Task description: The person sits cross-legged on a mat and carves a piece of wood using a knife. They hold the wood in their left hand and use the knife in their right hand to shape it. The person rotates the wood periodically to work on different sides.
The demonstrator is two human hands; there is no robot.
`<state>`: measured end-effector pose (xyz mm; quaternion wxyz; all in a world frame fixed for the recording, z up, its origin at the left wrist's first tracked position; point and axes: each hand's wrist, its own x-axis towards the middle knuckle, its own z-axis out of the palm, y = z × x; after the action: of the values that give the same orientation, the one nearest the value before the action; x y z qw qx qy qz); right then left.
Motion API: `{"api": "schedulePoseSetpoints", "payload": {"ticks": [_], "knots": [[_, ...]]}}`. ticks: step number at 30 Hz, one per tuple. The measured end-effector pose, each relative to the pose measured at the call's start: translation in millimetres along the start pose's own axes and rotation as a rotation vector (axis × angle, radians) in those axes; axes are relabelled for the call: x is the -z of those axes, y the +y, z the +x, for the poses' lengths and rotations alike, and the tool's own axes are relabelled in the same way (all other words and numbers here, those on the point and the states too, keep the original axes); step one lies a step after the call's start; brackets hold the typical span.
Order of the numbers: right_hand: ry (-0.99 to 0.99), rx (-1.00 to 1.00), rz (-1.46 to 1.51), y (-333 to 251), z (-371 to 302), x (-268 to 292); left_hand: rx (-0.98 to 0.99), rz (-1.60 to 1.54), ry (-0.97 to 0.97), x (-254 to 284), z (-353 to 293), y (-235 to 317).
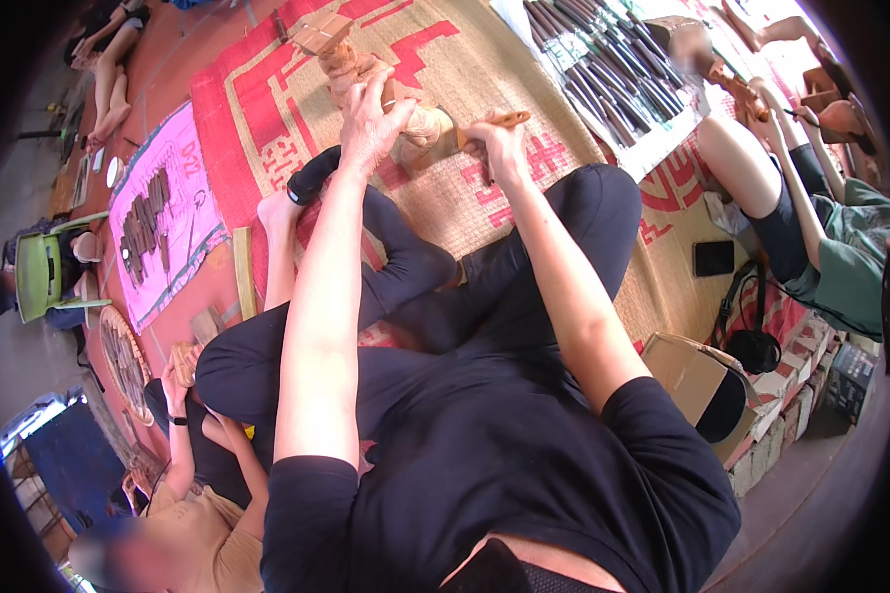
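Note:
A carved wooden figure (425, 127), light brown with a square block at its far end, stands over the woven mat in front of my crossed legs. My left hand (369, 127) is closed around its middle, fingers wrapped over the carving. In my right hand (500, 150) is a brush (510, 119) with an orange-brown wooden handle pointing right. Its head points left, close against the figure's lower part; whether the bristles touch it, I cannot tell. My right fingers are bent around the handle.
Rows of dark chisels lie on a white sheet (653, 133) at far right, and more tools on a pink cloth (168, 237) at left. Co-workers sit on both sides. A phone (714, 259), a cardboard box (677, 381) and a brick edge (776, 435) are at right.

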<state>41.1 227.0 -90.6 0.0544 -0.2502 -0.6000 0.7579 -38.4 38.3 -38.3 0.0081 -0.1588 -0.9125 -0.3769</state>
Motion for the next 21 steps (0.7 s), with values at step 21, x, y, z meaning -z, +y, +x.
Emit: {"api": "schedulePoseSetpoints", "payload": {"ticks": [21], "knots": [[-0.265, -0.112, -0.152, 6, -29, 15, 0.142, -0.074, -0.003, 26, -10, -12]]}}
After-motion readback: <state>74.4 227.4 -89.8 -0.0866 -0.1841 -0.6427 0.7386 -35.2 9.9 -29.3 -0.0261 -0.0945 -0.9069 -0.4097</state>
